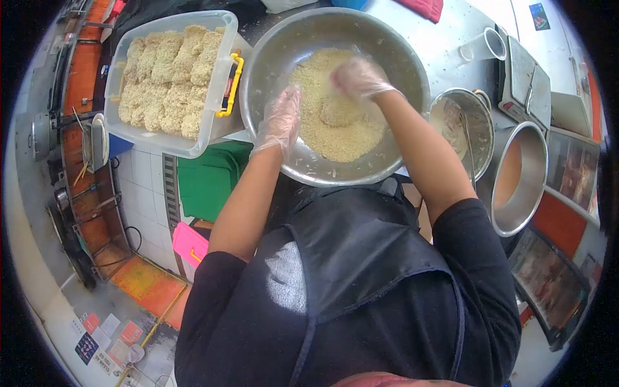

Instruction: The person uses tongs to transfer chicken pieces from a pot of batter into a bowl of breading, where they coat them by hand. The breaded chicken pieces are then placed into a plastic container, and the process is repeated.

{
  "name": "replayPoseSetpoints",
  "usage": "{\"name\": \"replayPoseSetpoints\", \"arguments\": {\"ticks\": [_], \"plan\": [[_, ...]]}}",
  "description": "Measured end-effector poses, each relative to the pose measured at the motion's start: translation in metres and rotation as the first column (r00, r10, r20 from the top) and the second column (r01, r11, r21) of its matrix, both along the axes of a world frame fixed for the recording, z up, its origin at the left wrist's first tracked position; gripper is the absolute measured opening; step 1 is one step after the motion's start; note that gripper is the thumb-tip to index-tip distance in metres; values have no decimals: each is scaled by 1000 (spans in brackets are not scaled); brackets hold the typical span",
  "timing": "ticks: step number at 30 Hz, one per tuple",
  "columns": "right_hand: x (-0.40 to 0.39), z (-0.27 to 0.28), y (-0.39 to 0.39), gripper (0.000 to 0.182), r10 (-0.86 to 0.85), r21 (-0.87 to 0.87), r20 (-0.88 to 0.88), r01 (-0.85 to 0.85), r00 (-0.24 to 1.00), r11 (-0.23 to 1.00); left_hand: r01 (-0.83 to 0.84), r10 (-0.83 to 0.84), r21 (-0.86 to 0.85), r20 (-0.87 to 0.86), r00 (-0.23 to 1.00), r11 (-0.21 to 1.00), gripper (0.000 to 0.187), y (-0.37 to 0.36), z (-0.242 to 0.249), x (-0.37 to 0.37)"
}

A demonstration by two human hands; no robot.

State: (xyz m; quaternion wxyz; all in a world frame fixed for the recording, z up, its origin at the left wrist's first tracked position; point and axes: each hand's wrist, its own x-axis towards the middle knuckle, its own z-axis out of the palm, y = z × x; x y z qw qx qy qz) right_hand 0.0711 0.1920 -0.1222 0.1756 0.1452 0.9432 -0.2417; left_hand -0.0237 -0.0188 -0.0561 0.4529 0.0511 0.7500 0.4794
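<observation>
A wide steel bowl (412, 71) holds a bed of pale breadcrumbs (342, 142). A flat crumb-coated piece (336, 113) lies in the middle of the crumbs. My left hand (284, 116), in a clear plastic glove, is at the left inside of the bowl with its fingers stretched out and nothing visible in them. Over the crumbs at the upper right of the piece is my right hand (361, 79), gloved too; motion smears its fingers, so their grip cannot be made out.
Left of the bowl, a clear plastic tub (222, 84) holds rows of crumb-coated pieces (169, 58). On the right stand a steel pot (485, 138) with pale batter and a utensil, another steel pot (538, 174), a clear cup (474, 51) and a scale (525, 77). A green bin (206, 180) is below.
</observation>
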Motion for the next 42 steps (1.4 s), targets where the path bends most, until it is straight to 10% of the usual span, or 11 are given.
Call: {"name": "replayPoseSetpoints", "arguments": {"ticks": [4, 9, 14, 16, 23, 25, 29, 34, 36, 39, 42], "plan": [[5, -17, 27, 32, -496, -224, -291, 446, 818, 867, -68, 68, -1, 44, 997, 998, 55, -5, -18, -1], [40, 12, -38, 68, 56, 7, 44, -57, 997, 998, -63, 63, -3, 67, 996, 998, 56, 1, 20, 2], [45, 27, -48, 75, 333, -407, 381, -167, 862, 898, -160, 130, 146, 193, 972, 976, 58, 0, -5, -6], [48, 64, -42, 64, -33, -248, 234, 93, 972, 964, -183, 153, 137, 206, 967, 973, 61, -1, 0, -3], [84, 57, -42, 43, 266, 353, -459, -101, 848, 930, 162, -152, -65, 136, 979, 985, 79, -1, 16, -3], [90, 40, -35, 40, -278, 306, 95, 238, 956, 922, 271, -261, -172, 77, 962, 947, 81, -1, 13, 10], [77, 53, -97, 51, -210, 166, 437, 151, 875, 975, 383, -345, -149, 230, 910, 911, 84, -8, -22, 65], [97, -48, -138, 50, -288, 31, -217, 301, 933, 953, -294, 227, 21, 585, 779, 956, 63, -7, 0, 79], [74, 42, -113, 49, -542, -657, 297, 580, 786, 482, -408, 211, 177, 638, 741, 896, 57, -17, -22, 58], [60, 103, -88, 51, -682, -693, 470, 713, 560, 107, -518, 250, 282, 631, 734, 808, 51, -21, -4, 38], [56, 59, -54, 36, -623, -130, -40, 614, 781, 778, -437, 291, 261, 451, 843, 861, 52, -39, -33, 16]]}}
